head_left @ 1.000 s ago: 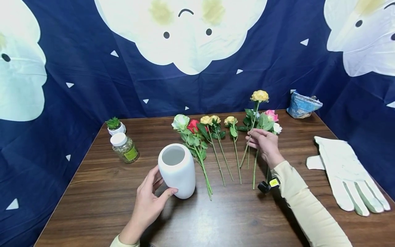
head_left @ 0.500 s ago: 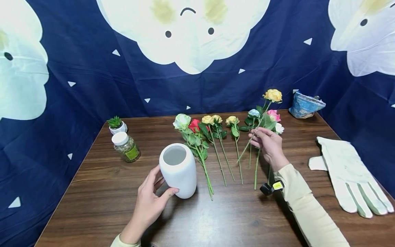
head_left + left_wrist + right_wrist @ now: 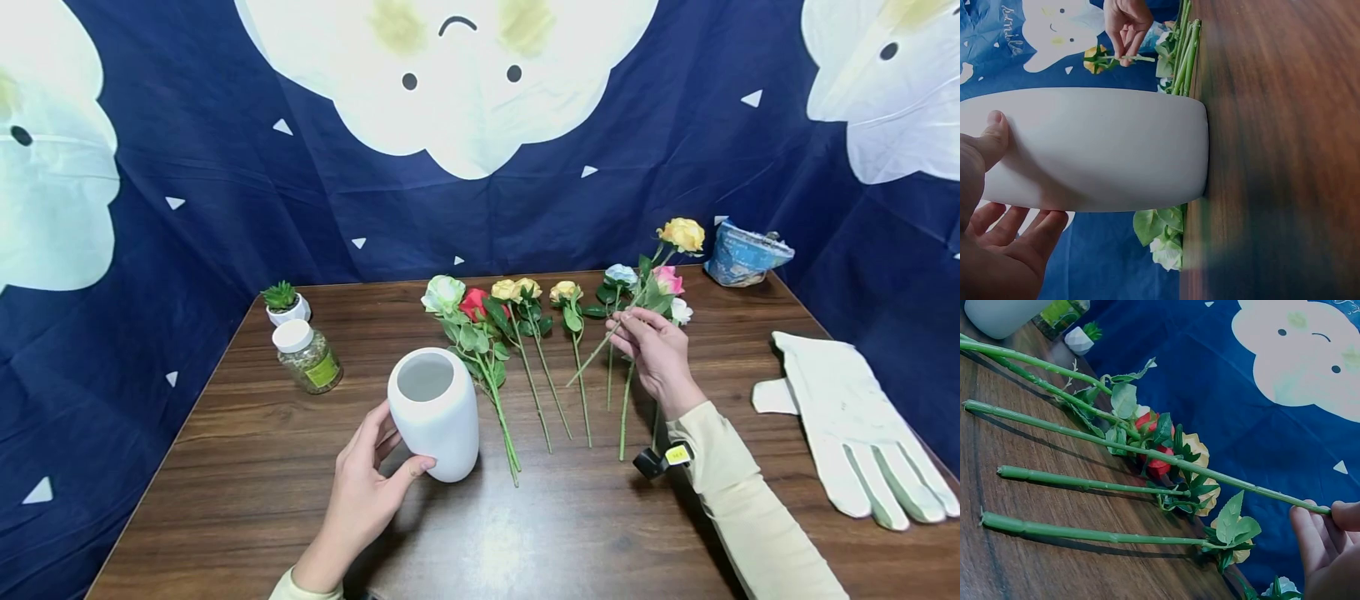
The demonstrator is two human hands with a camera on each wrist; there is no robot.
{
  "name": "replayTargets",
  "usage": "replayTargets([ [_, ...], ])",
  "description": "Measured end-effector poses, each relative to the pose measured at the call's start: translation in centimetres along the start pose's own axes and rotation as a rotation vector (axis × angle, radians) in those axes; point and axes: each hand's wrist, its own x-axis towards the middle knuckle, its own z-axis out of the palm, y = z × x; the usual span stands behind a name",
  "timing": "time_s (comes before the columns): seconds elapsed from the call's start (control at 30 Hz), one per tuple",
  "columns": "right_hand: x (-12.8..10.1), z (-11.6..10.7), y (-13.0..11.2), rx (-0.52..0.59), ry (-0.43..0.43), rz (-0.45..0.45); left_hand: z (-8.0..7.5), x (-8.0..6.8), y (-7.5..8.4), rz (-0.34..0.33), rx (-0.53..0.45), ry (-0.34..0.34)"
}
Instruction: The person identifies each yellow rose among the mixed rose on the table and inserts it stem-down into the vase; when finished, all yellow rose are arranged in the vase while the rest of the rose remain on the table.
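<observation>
Item: white vase (image 3: 434,412), upright on wooden table (image 3: 525,533); left hand (image 3: 365,487) cupped round its lower side, thumb and fingers curled against it.
Item: yellow rose (image 3: 681,234), stem pinched in right hand (image 3: 655,350) fingertips. Since a second ago the bloom has swung rightward and lower, stem now slanting, tail apparently off the table, so it reads as lifted free.
Item: remaining roses (image 3: 517,292), lying in a row just beside the vase.
Item: white gloves (image 3: 847,417), well apart at right.

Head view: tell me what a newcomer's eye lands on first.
First, the yellow rose lifted off the table, its stem pinched by the right hand above the row of flowers lying at mid-table. Next, the white vase standing upright at front left, gripped by the left hand.
</observation>
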Motion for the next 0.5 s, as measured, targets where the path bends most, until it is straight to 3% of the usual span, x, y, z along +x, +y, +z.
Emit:
replayTargets([
  [0.5, -0.35, 0.19, -0.08, 0.129, -0.025, -0.039, 0.09, -0.03, -0.11, -0.002, -0.001, 0.001],
])
